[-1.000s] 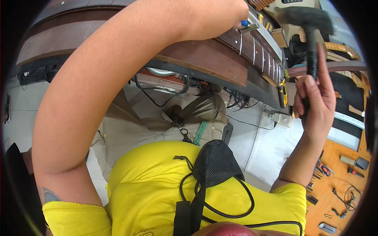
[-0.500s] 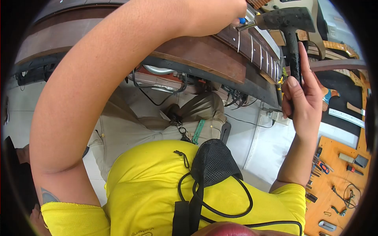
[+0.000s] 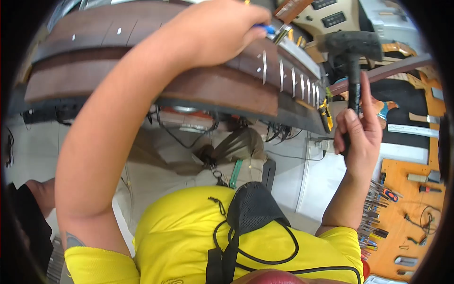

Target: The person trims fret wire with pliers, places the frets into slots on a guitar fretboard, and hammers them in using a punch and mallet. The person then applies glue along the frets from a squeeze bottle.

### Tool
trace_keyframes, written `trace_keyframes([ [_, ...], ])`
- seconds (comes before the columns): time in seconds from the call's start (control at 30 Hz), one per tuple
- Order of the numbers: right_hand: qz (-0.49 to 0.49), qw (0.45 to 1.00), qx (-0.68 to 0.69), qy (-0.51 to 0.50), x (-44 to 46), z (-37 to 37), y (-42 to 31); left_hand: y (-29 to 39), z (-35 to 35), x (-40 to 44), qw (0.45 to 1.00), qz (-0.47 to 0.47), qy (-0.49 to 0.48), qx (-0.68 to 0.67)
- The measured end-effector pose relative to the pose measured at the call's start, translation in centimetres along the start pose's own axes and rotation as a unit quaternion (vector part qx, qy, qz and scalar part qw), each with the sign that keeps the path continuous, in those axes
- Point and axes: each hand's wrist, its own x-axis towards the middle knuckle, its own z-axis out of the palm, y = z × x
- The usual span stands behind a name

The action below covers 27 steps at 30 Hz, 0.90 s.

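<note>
Left hand (image 3: 231,31): I see it pinching the blue-ended tool (image 3: 267,29), metal part poking out just right of the fingers.
Fretted board (image 3: 273,68): below that hand, running off rightward.
Right hand (image 3: 360,137): wrapped round the hammer (image 3: 353,66), index finger along the handle.
Striking step, I judge: tool and hammer apart; next calls for a steady pinch, hammer squared.

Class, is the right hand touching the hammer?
Touching. The head view shows the right hand gripping the hammer by its dark handle.
</note>
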Motion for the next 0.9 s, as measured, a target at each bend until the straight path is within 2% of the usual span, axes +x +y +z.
trace_keyframes([
  [0.03,0.004,1.000,0.006,-0.006,-0.1,-0.4,0.0,0.6,-0.4,0.0,0.999,-0.029,-0.016,0.007],
  [0.13,0.022,0.999,0.026,0.005,-0.4,-0.7,-0.1,0.5,-0.7,0.0,0.999,-0.013,-0.010,-0.039],
  [0.47,0.038,0.998,0.034,-0.021,-1.2,-1.4,-0.1,0.9,-0.9,0.0,0.999,-0.003,0.007,-0.036],
  [0.53,0.042,0.998,0.044,-0.022,-1.3,-1.4,-0.1,1.3,-1.3,0.1,0.997,-0.049,-0.021,-0.049],
  [0.67,0.034,0.998,0.040,-0.022,-1.4,-1.4,0.0,1.4,-1.6,-0.1,0.996,-0.068,-0.019,-0.055],
  [0.77,0.036,0.998,0.047,-0.012,-1.5,-1.4,-0.1,0.8,-1.1,-0.1,0.987,-0.079,-0.038,-0.136],
  [0.83,0.028,0.998,0.049,-0.010,-1.4,-1.4,0.0,0.7,-0.5,-0.1,1.000,0.008,0.002,0.003],
  [0.9,0.020,0.999,0.040,-0.017,-1.2,-1.4,0.1,1.2,-0.3,-0.2,1.000,-0.007,-0.010,0.027],
])
